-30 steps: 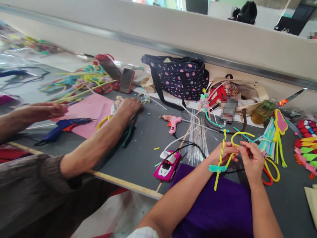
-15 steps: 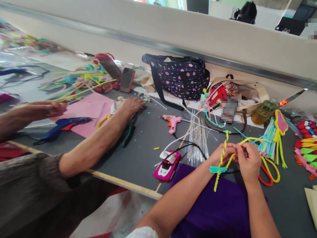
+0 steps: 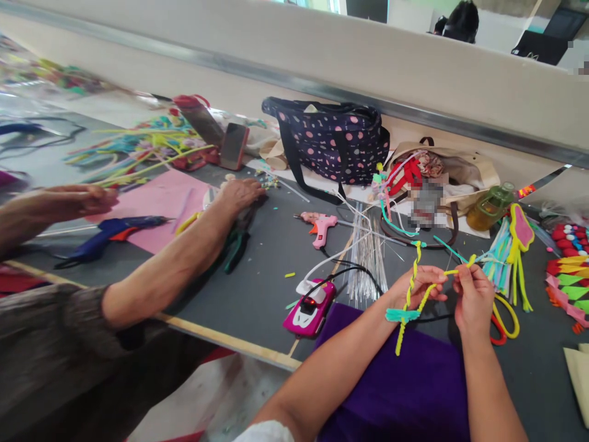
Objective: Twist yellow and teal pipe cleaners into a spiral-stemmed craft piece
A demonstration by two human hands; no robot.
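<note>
My left hand pinches a yellow pipe cleaner, bent and twisted into a braid-like strand. A teal pipe cleaner piece is wrapped across its lower part, near my left wrist, and another bit of teal sits at its top end. On the right, my right hand grips the free yellow end between thumb and fingers. A short stretch of yellow spans the gap between both hands. Behind my right hand lie scissors with yellow and red handles, partly hidden by it.
A pink glue gun, a magenta power strip and a bundle of thin wires lie to the left. Pale pipe cleaners are at right, a dark patterned bag behind. A co-worker's arm reaches across the left side.
My right hand has moved a little right, away from my left hand, drawing the yellow end with it. That end no longer arches out as far beyond my right hand.
</note>
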